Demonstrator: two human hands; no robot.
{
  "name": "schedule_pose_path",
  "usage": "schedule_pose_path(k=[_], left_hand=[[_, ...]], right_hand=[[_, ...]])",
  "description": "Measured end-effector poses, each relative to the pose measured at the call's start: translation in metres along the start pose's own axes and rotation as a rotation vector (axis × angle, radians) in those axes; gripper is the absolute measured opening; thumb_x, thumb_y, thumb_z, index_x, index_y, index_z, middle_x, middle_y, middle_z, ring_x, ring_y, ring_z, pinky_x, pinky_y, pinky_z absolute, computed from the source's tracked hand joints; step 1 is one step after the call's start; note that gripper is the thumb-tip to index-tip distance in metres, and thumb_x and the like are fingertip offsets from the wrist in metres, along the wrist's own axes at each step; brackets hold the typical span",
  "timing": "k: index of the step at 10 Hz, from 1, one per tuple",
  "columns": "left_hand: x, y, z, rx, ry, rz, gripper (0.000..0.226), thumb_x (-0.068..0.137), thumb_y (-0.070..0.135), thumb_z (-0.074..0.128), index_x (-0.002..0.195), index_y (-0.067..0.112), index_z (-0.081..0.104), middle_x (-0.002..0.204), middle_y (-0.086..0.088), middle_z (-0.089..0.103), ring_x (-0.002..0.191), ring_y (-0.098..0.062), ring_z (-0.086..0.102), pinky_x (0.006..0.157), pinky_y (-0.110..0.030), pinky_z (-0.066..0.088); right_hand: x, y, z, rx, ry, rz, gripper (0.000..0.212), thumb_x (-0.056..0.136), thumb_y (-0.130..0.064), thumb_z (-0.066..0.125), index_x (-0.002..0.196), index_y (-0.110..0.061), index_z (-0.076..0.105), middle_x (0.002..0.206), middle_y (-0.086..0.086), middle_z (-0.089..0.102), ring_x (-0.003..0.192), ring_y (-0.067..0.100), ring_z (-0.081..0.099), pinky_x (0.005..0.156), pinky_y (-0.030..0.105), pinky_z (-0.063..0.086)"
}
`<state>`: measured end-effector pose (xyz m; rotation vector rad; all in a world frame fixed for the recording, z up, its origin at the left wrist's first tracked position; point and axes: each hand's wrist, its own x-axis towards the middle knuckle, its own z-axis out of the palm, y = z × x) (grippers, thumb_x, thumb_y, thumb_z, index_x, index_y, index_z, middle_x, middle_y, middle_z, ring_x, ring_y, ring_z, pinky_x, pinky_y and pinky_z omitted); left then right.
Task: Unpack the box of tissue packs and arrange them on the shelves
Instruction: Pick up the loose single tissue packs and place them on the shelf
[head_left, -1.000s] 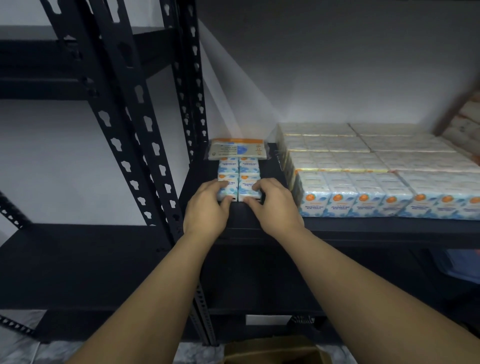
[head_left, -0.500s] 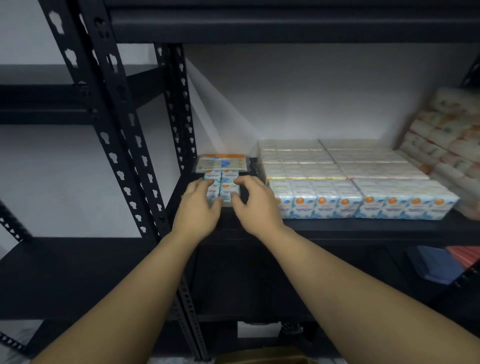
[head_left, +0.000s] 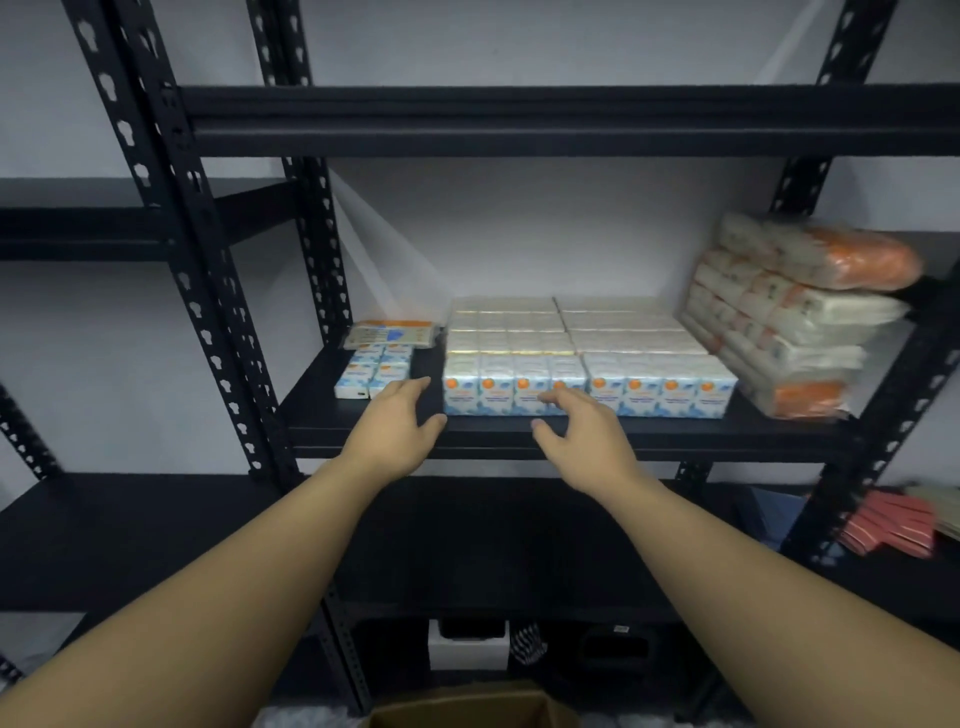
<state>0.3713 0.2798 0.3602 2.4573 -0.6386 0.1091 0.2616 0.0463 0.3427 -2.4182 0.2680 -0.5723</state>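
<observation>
A small block of white-and-blue tissue packs (head_left: 373, 370) lies at the left end of the black middle shelf (head_left: 675, 434), with a flat orange-edged pack (head_left: 390, 332) behind it. To its right, a wide layer of the same tissue packs (head_left: 587, 358) fills the shelf in tight rows. My left hand (head_left: 397, 426) hovers just in front of the small block, fingers apart, holding nothing. My right hand (head_left: 582, 434) is open too, in front of the wide layer's front row. A cardboard box (head_left: 467, 706) shows at the bottom edge.
Large wrapped tissue bundles (head_left: 789, 312) with orange ends are stacked at the shelf's right end. Black perforated uprights (head_left: 208, 291) stand left of my hands. An upper shelf beam (head_left: 519, 122) crosses overhead. Red items (head_left: 888, 525) lie on a lower shelf at right.
Both hands have let go of the small tissue block and drawn back toward me, fingers spreading. The camera has pulled away, showing more of the rack.
</observation>
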Motion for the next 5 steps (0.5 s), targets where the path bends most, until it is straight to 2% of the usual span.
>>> schedule_pose_path(k=[2, 5], left_hand=[[-0.047, 0.034, 0.011, 0.048, -0.025, -0.013, 0.065, 0.099, 0.041, 0.064, 0.156, 0.019, 0.042, 0.155, -0.004, 0.045, 0.14, -0.024, 0.045, 0.114, -0.039, 0.04], [-0.084, 0.074, -0.002, 0.095, -0.001, 0.012, 0.063, 0.099, 0.043, 0.064, 0.153, 0.019, 0.046, 0.153, -0.003, 0.047, 0.141, -0.023, 0.043, 0.114, -0.038, 0.038]], right_hand=[[-0.048, 0.038, -0.068, -0.111, -0.051, 0.063, 0.048, 0.1, -0.035, 0.063, 0.145, -0.022, 0.057, 0.147, -0.003, 0.055, 0.134, 0.02, 0.051, 0.105, 0.039, 0.047], [-0.083, 0.046, -0.126, -0.139, -0.04, 0.109, 0.055, 0.1, -0.038, 0.063, 0.151, -0.022, 0.051, 0.153, 0.0, 0.051, 0.136, 0.022, 0.05, 0.104, 0.038, 0.047]])
